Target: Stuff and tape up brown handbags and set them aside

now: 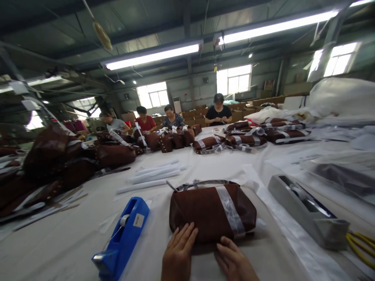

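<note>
A brown leather handbag lies on the white-covered table right in front of me. A band of clear plastic wrap runs across its right part, and its wrapped handle rests along the far edge. My left hand lies with outstretched fingers on the bag's near left side. Close to the near edge, right of the middle, is my right hand, its fingers extended and touching or almost touching the bag; I cannot tell which. Neither hand grips anything.
To the left stands a blue tape dispenser, to the right a grey one beside a yellow cord. White paper strips lie beyond the bag. Brown bags are piled at left and farther back. Several people sit across the table.
</note>
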The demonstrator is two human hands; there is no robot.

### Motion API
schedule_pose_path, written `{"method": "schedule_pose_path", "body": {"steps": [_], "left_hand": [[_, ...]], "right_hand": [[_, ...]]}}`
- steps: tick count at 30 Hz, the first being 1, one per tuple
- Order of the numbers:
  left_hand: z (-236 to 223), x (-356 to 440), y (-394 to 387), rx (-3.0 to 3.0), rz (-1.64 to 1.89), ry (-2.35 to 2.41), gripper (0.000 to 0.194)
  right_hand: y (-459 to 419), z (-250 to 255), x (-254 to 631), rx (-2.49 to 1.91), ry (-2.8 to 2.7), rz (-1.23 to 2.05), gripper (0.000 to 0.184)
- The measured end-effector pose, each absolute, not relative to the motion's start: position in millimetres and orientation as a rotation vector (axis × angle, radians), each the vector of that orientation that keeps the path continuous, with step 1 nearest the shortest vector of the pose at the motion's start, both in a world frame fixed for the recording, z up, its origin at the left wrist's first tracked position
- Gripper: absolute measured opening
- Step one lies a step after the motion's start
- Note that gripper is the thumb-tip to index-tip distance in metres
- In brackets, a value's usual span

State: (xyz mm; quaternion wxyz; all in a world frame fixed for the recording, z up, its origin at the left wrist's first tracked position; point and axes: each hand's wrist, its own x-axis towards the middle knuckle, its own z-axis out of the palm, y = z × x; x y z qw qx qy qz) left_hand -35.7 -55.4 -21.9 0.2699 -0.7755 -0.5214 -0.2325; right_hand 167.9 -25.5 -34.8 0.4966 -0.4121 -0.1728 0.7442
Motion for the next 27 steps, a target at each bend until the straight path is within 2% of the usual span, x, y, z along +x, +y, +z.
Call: {"method": "schedule_pose_path", "body": {"steps": [3,7,11,15,23,25,27], "left_hand": [[-26,-37,-56,-2.085,-0.654,-1.474,0.079],[-30,-40,-60,-2.032,-0.704,-1.580,0.084],[-33,-38,-61,-2.022,-0.698,-1.596,0.084],[-31,-35,-62,-1.995,-0.729,-1.568,0.080],[-9,-51,-42,-2.009,-0.824,-1.412,0.065],[-6,-52,-37,-2.016,-0.858,-1.407,0.066],[-7,-52,-36,-2.005,-0.890,-1.434,0.067]], "right_hand": [[-21,-38,163,-0.898,-0.362,1.856,0.036],[-16,-15,153,-0.822,-0.497,1.915,0.024],[-17,14,143,-0.863,-0.688,1.938,0.033],[-28,33,141,-0.759,-0.617,1.999,0.042],[-35,49,154,-0.709,-0.559,2.064,0.033],[-33,49,175,-0.803,-0.866,1.964,0.034],[-31,46,211,-0.988,-1.383,1.568,0.034]]}}
